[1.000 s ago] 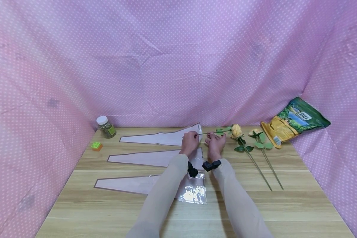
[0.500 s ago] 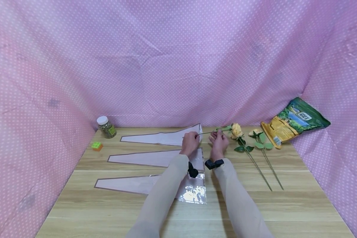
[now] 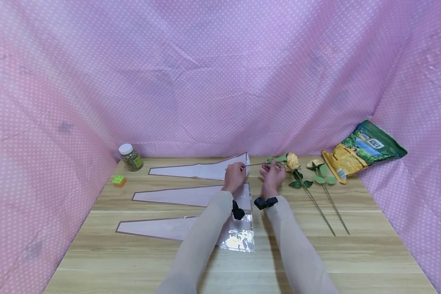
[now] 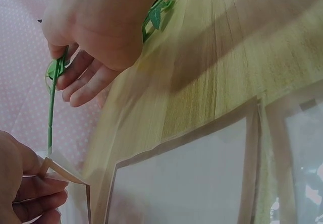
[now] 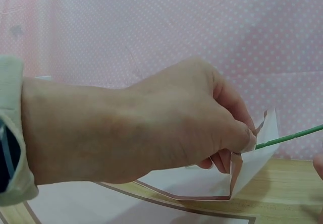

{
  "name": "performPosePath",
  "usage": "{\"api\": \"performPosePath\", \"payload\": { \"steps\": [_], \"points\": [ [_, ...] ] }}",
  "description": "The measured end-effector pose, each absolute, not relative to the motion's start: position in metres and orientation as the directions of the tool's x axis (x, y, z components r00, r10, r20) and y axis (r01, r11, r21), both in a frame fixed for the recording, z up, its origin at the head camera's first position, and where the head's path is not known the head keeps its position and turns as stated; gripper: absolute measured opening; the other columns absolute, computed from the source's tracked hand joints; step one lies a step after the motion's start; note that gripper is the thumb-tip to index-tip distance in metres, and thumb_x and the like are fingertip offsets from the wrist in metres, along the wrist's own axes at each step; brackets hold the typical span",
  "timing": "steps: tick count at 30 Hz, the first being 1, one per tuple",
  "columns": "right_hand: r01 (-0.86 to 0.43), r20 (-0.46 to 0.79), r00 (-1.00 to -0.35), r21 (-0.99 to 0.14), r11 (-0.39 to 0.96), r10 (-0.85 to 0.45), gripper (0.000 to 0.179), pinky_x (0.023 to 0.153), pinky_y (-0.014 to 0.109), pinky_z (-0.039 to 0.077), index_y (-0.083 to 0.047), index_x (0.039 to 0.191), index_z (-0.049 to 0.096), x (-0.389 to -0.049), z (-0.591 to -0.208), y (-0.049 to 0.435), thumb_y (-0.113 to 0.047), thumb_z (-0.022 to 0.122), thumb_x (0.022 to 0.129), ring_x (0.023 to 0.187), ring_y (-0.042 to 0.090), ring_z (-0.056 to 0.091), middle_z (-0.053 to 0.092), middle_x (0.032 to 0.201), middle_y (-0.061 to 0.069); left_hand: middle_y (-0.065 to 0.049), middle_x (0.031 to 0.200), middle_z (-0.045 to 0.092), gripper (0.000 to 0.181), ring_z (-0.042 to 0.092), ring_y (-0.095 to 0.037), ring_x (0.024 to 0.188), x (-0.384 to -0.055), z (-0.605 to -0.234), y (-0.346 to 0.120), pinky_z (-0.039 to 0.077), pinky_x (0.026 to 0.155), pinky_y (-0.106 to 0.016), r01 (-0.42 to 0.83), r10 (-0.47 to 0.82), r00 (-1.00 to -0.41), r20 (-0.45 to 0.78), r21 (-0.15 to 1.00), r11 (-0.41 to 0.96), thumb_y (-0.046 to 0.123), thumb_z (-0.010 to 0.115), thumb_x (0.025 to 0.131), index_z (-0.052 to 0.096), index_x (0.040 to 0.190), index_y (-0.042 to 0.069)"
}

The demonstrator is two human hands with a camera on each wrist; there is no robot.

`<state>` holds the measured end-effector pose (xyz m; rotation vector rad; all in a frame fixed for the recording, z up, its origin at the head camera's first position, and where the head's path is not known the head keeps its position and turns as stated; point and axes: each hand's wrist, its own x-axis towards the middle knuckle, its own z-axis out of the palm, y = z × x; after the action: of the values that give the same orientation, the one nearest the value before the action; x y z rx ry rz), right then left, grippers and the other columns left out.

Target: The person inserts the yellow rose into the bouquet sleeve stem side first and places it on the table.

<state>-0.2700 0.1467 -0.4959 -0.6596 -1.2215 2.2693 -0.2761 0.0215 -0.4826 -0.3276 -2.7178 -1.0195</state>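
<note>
My left hand [image 3: 235, 177] pinches the open end of the farthest flower sleeve [image 3: 206, 169], a long tapered white wrapper with a brown border. Its raised mouth edge [image 5: 236, 176] shows in the right wrist view. A green rose stem [image 4: 51, 118] runs into that mouth. My right hand [image 3: 273, 177] pinches the stem between thumb and finger near its leaves, other fingers loosely spread. A cream-yellow rose bloom [image 3: 292, 161] shows just right of this hand. There the held rose meets another lying rose, so I cannot tell whose bloom it is. The stem's tip is hidden.
Two more sleeves, a middle one [image 3: 176, 196] and a near one [image 3: 154, 227], lie below the left forearm. Another rose [image 3: 317, 167] lies at right, beside a green-yellow snack bag [image 3: 365, 149]. A lidded jar [image 3: 132, 159] and small toy blocks [image 3: 119, 181] stand at far left.
My right hand has shifted slightly right along the stem, toward the leaves and bloom. The left hand keeps its hold on the sleeve's mouth; the rose shows little movement.
</note>
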Motion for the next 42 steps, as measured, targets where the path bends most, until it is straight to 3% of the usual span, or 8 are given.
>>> {"api": "performPosePath", "payload": {
  "steps": [8, 15, 23, 28, 36, 42],
  "points": [
    [-0.162, -0.175, -0.79, -0.865, -0.475, 0.588, 0.013, 0.063, 0.028, 0.059, -0.014, 0.109, 0.049, -0.268, -0.502, 0.15, -0.024, 0.054, 0.103, 0.075, 0.015, 0.073, 0.069, 0.087, 0.005, -0.009, 0.101, 0.078, 0.019, 0.074, -0.023, 0.093, -0.277, -0.483, 0.023, 0.057, 0.082, -0.035, 0.263, 0.123, -0.957, 0.263, 0.608, 0.749, 0.01, 0.06, 0.096, 0.077, 0.103, 0.004],
    [-0.16, -0.168, -0.811, -0.858, -0.489, 0.56, 0.012, 0.059, 0.026, 0.057, -0.014, 0.105, 0.049, -0.266, -0.509, 0.146, -0.023, 0.056, 0.102, 0.075, 0.015, 0.073, 0.069, 0.087, 0.004, -0.01, 0.101, 0.078, 0.019, 0.073, -0.025, 0.096, -0.278, -0.482, 0.025, 0.057, 0.086, -0.036, 0.264, 0.122, -0.957, 0.265, 0.607, 0.75, 0.008, 0.061, 0.095, 0.077, 0.103, 0.005],
    [-0.088, -0.194, -0.832, -0.879, -0.468, 0.52, 0.011, 0.064, 0.027, 0.058, -0.016, 0.099, 0.048, -0.263, -0.507, 0.14, -0.023, 0.056, 0.102, 0.087, 0.021, 0.075, 0.07, 0.102, 0.012, -0.009, 0.101, 0.078, 0.018, 0.074, -0.024, 0.096, -0.278, -0.48, 0.027, 0.056, 0.086, -0.035, 0.27, 0.13, -0.954, 0.272, 0.582, 0.767, 0.01, 0.062, 0.095, 0.078, 0.102, 0.006],
    [-0.063, -0.206, -0.838, -0.883, -0.465, 0.505, 0.012, 0.064, 0.028, 0.057, -0.016, 0.095, 0.049, -0.264, -0.509, 0.137, -0.023, 0.057, 0.102, 0.094, 0.026, 0.074, 0.071, 0.102, 0.012, -0.009, 0.103, 0.078, 0.019, 0.073, -0.022, 0.096, -0.277, -0.478, 0.028, 0.057, 0.085, -0.035, 0.261, 0.128, -0.959, 0.254, 0.606, 0.752, 0.01, 0.061, 0.096, 0.077, 0.104, 0.006],
    [-0.051, -0.214, -0.84, -0.884, -0.465, 0.499, 0.011, 0.065, 0.029, 0.057, -0.014, 0.096, 0.052, -0.265, -0.511, 0.132, -0.02, 0.06, 0.1, 0.079, 0.015, 0.07, 0.067, 0.098, 0.008, -0.01, 0.103, 0.078, 0.02, 0.072, -0.021, 0.093, -0.276, -0.476, 0.03, 0.056, 0.082, -0.033, 0.267, 0.14, -0.959, 0.247, 0.614, 0.743, 0.012, 0.06, 0.098, 0.077, 0.105, 0.005],
    [-0.046, -0.216, -0.85, -0.879, -0.475, 0.481, 0.009, 0.065, 0.026, 0.054, -0.011, 0.098, 0.053, -0.265, -0.509, 0.128, -0.017, 0.059, 0.1, 0.078, 0.012, 0.064, 0.06, 0.1, 0.009, -0.01, 0.101, 0.078, 0.019, 0.072, -0.02, 0.09, -0.277, -0.478, 0.031, 0.056, 0.08, -0.032, 0.294, 0.155, -0.95, 0.272, 0.604, 0.741, 0.01, 0.06, 0.097, 0.077, 0.104, 0.003]
  ]
}}
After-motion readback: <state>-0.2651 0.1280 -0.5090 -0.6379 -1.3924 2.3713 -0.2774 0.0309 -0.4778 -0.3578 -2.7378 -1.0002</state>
